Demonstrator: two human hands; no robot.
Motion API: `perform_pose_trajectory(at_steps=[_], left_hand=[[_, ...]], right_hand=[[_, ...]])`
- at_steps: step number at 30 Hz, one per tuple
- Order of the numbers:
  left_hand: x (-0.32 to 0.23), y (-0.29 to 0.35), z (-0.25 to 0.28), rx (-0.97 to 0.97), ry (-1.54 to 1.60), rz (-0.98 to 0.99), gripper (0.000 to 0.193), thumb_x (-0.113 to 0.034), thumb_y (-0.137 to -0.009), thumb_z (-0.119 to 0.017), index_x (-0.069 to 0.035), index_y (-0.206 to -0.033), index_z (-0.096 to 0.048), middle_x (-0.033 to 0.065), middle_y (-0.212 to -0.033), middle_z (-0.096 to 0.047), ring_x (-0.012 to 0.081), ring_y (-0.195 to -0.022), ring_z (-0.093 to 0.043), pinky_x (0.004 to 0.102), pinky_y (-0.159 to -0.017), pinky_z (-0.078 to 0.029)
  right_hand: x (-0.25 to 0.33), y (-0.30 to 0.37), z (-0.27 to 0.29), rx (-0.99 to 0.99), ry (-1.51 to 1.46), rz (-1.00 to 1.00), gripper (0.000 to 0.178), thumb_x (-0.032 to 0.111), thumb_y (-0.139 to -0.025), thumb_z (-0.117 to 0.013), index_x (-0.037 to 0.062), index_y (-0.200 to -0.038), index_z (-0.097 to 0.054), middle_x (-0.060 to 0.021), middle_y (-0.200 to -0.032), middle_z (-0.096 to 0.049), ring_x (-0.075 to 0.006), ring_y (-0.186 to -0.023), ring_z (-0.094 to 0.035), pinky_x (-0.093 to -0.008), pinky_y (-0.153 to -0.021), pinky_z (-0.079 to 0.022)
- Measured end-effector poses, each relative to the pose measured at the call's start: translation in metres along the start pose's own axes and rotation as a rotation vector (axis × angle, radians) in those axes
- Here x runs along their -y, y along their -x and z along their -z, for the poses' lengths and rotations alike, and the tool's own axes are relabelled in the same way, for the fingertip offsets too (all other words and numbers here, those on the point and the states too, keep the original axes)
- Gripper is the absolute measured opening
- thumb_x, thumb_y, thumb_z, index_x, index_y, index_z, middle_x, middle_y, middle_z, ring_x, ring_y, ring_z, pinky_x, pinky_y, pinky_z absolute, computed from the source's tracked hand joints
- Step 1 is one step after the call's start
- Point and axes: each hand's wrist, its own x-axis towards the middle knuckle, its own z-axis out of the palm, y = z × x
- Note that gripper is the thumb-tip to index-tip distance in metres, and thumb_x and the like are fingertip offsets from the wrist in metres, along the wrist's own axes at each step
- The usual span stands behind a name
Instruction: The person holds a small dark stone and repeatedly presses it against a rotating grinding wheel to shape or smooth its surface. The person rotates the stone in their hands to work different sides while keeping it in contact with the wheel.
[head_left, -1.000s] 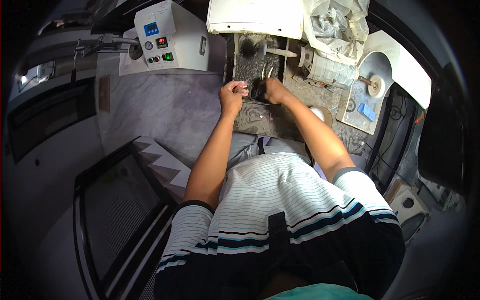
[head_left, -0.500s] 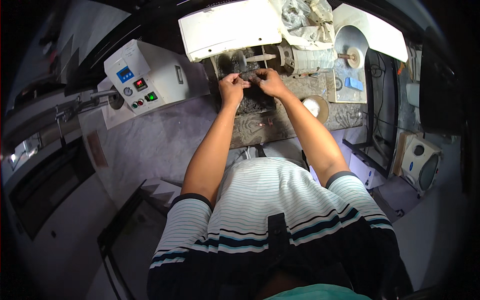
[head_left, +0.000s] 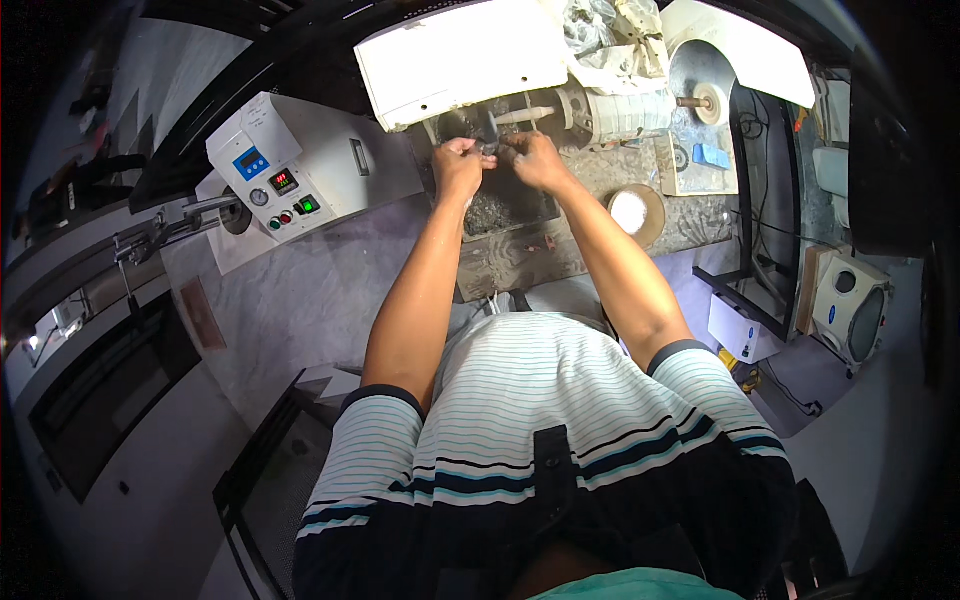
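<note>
Both my hands are close together under the grey wheel (head_left: 490,127) of a bench polishing lathe, whose pale tapered spindle (head_left: 525,115) runs right to the motor housing (head_left: 628,117). My left hand (head_left: 459,170) is closed, its fingertips pinched just left of the wheel's lower edge. On the other side, my right hand (head_left: 540,163) is closed too, its fingers curled toward the left one. Whatever lies between the fingertips is too small and dark to make out. Beneath them is a dark, gritty pan (head_left: 500,208).
A white hood (head_left: 460,65) overhangs the hands. Right of the motor are a white buffing wheel (head_left: 710,104) and a blue block (head_left: 711,156). A round bowl of white material (head_left: 650,215) stands beside my right forearm. At left is a white control box (head_left: 330,150).
My hands have come up nearer the grey wheel, whose lower edge now sits between my fingertips. The whole view has shifted slightly.
</note>
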Motion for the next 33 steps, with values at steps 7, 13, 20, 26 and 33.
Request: perform_pose_trajectory(at_steps=[7,13,20,26,33], left_hand=[[0.018,0.013,0.014,0.029,-0.21,-0.165,0.016,0.005,-0.09,-0.046,0.013,-0.098,-0.058,0.0157,-0.085,-0.066,0.0215,-0.073,-0.069,0.0296,-0.063,-0.057],[0.038,0.012,0.019,0.026,-0.092,-0.175,0.015,0.006,-0.087,-0.05,0.009,-0.097,-0.061,0.0115,-0.077,-0.065,0.0203,-0.073,-0.069,0.0289,-0.064,-0.056],[0.033,0.019,0.02,0.084,-0.144,-0.139,0.013,0.006,-0.087,-0.051,0.01,-0.094,-0.061,0.0083,-0.076,-0.062,0.0132,-0.066,-0.06,0.0278,-0.062,-0.052],[0.01,0.013,-0.007,-0.043,0.153,-0.021,0.012,0.008,-0.084,-0.053,0.011,-0.093,-0.061,0.0104,-0.076,-0.063,0.0149,-0.063,-0.061,0.0286,-0.06,-0.053],[-0.004,-0.007,-0.009,-0.059,0.186,0.079,0.007,0.007,-0.079,-0.055,0.01,-0.076,-0.06,0.0136,-0.065,-0.061,0.02,-0.052,-0.061,0.0306,-0.051,-0.053]], right_hand=[[-0.015,0.071,-0.034,0.168,0.74,0.285,0.05,0.033,-0.082,-0.052,0.0014,-0.121,-0.057,-0.0282,-0.122,-0.055,-0.0355,-0.115,-0.054,-0.0417,-0.1,-0.04],[-0.015,0.046,-0.011,0.485,0.272,-0.011,0.042,0.031,-0.081,-0.049,-0.0004,-0.102,-0.067,-0.025,-0.101,-0.064,-0.0358,-0.101,-0.06,-0.0394,-0.092,-0.045],[0.024,0.031,0.013,0.139,-0.216,0.169,0.038,0.018,-0.077,-0.051,-0.0056,-0.105,-0.061,-0.027,-0.106,-0.062,-0.0409,-0.102,-0.058,-0.044,-0.091,-0.045],[-0.014,0.01,-0.008,-0.029,-0.132,0.04,0.035,0.013,-0.079,-0.06,-0.0034,-0.109,-0.064,-0.0254,-0.106,-0.064,-0.036,-0.104,-0.062,-0.0376,-0.092,-0.047],[-0.008,-0.003,-0.005,-0.082,-0.141,-0.049,0.032,0.006,-0.074,-0.057,-0.0032,-0.104,-0.067,-0.0255,-0.103,-0.065,-0.0346,-0.101,-0.063,-0.036,-0.089,-0.048]])
